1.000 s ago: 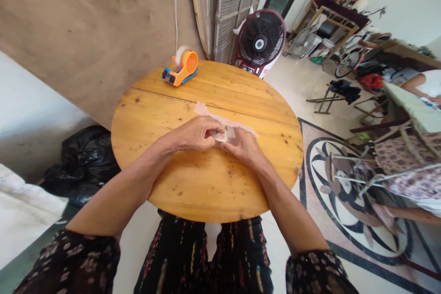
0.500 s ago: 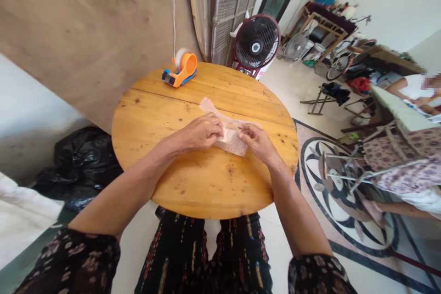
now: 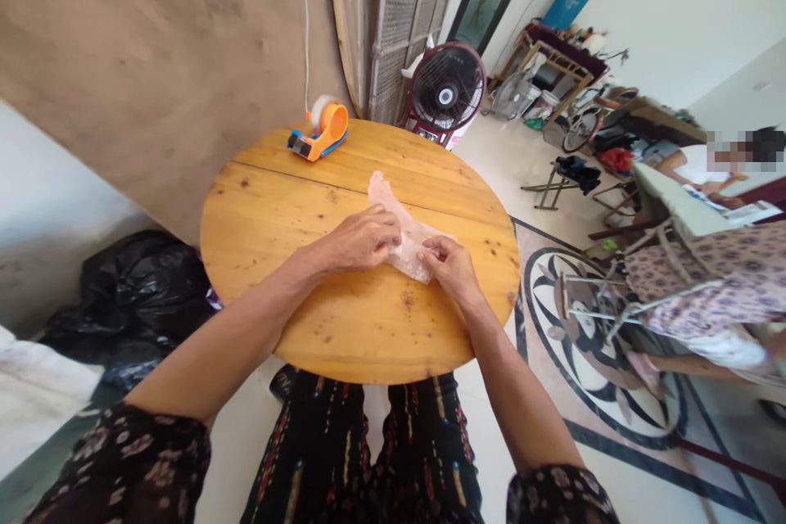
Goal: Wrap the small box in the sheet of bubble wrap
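Note:
A small sheet of pinkish, see-through bubble wrap (image 3: 410,255) lies on the round wooden table (image 3: 344,315), its near part folded over. On its left side my left hand (image 3: 367,239) is closed, fingers curled and pinching the wrap. My right hand (image 3: 453,266) grips the right end of the fold between thumb and fingers. One loose flap points toward the far side of the table. Whether anything is inside the fold cannot be made out. Beyond the hands, near the far left edge, stands an orange and blue tape dispenser (image 3: 319,131) with a roll of clear tape.
A dark red fan (image 3: 446,94) stands just behind the table. Black plastic bags (image 3: 141,295) sit on the left. At right, a person (image 3: 693,168) is at a pale green table (image 3: 675,192), and another in a patterned garment (image 3: 706,278) sits nearer.
The bubble wrap has turned a little, and its far flap stands more upright in view. My right hand has come slightly closer to the left. The camera view has shifted a bit.

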`<state>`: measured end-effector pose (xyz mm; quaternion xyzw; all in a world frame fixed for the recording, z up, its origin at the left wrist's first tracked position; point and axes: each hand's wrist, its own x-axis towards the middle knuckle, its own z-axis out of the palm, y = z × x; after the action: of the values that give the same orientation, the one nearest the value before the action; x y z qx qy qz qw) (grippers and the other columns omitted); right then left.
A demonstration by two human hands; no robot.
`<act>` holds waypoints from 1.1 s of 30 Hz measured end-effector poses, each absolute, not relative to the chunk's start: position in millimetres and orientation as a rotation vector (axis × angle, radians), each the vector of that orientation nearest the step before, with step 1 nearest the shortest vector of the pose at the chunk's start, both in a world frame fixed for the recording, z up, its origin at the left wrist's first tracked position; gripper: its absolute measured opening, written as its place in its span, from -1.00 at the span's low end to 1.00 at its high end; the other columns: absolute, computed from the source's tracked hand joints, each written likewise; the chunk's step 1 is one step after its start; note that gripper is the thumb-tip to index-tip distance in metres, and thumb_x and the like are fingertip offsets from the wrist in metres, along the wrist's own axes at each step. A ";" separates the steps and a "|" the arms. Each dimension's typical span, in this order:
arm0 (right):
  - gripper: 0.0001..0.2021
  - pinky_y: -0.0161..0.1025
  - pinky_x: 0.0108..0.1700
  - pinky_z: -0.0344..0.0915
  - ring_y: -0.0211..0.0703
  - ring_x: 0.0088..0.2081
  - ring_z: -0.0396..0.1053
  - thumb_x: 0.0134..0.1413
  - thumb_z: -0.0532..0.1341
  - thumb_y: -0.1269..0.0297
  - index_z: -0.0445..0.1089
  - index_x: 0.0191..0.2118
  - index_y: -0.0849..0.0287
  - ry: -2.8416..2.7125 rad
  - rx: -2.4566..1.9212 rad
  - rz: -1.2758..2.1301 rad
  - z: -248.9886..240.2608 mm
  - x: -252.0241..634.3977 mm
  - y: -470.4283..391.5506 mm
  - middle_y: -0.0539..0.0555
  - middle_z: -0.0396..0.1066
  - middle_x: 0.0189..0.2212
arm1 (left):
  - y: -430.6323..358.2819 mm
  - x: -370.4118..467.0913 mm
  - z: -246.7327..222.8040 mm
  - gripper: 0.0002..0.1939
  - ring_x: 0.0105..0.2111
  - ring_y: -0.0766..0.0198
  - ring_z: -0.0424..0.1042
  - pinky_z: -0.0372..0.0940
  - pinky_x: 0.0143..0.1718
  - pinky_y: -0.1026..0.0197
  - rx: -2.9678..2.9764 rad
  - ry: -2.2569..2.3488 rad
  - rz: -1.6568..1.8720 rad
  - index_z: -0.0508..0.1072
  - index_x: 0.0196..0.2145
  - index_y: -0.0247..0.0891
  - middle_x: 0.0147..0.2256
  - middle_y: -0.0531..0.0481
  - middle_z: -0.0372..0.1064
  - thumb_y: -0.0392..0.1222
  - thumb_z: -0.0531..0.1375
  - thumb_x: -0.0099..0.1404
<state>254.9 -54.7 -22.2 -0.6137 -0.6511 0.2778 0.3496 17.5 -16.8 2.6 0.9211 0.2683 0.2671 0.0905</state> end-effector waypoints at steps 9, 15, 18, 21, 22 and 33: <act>-0.57 0.07 0.05 0.31 0.08 -0.08 0.44 0.01 0.26 0.02 0.45 -0.09 0.23 -1.741 -1.779 0.275 -28.2 264.2 -52.3 0.27 0.51 -0.13 | -19.6 17.8 -0.3 -0.61 -0.11 0.12 0.32 0.29 -0.10 0.13 2.820 0.826 0.748 0.62 -0.20 -0.14 -0.12 -0.09 0.44 -0.45 0.09 0.17; -0.56 0.18 0.25 0.11 0.15 0.20 0.27 -0.04 0.28 0.15 0.44 0.00 0.18 -1.736 -1.746 0.217 -37.7 266.2 -34.9 0.30 0.38 0.13 | -20.4 17.9 0.6 -0.68 -0.11 0.10 0.31 0.28 -0.14 0.13 2.845 0.834 0.744 0.61 -0.28 -0.20 -0.14 -0.12 0.43 -0.44 0.10 0.17; -0.82 0.05 0.21 0.19 0.07 0.16 0.31 -0.01 0.20 0.18 0.48 -0.33 0.14 -1.721 -1.590 0.403 -32.1 263.0 -27.8 0.21 0.51 -0.12 | -21.9 18.0 4.1 -0.65 -0.11 0.10 0.31 0.28 -0.14 0.12 2.840 0.840 0.711 0.62 -0.24 -0.18 -0.13 -0.12 0.42 -0.44 0.09 0.18; -0.79 -0.08 0.04 0.33 0.00 -0.01 0.40 0.02 0.16 0.10 0.40 -0.41 0.13 -1.617 -1.500 0.592 -23.2 257.6 -26.4 0.14 0.50 -0.27 | -23.1 17.8 6.4 -0.64 -0.11 0.09 0.32 0.29 -0.16 0.13 2.844 0.850 0.677 0.62 -0.20 -0.17 -0.14 -0.14 0.42 -0.43 0.10 0.20; -0.75 -0.12 -0.06 0.36 -0.03 -0.11 0.42 0.04 0.14 0.05 0.39 -0.38 0.14 -1.574 -1.504 0.655 -20.5 255.6 -26.5 0.11 0.49 -0.30 | -23.3 17.8 6.4 -0.64 -0.11 0.09 0.32 0.29 -0.16 0.13 2.845 0.856 0.679 0.62 -0.19 -0.16 -0.13 -0.14 0.42 -0.42 0.10 0.20; -0.42 -0.23 -0.33 0.29 -0.14 -0.38 0.39 -0.20 0.39 -0.06 0.41 -0.06 0.17 -1.637 -1.719 0.923 -2.2 259.3 -48.3 0.00 0.45 -0.40 | -26.7 19.0 5.8 -0.63 -0.14 0.10 0.38 0.29 -0.17 0.13 2.883 0.908 0.657 0.61 -0.14 -0.17 -0.07 -0.14 0.42 -0.40 0.09 0.23</act>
<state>259.3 -48.3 -2.2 -0.6454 -0.6144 0.3466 0.2930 19.0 -26.7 5.8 0.9318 0.2933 0.2124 0.0242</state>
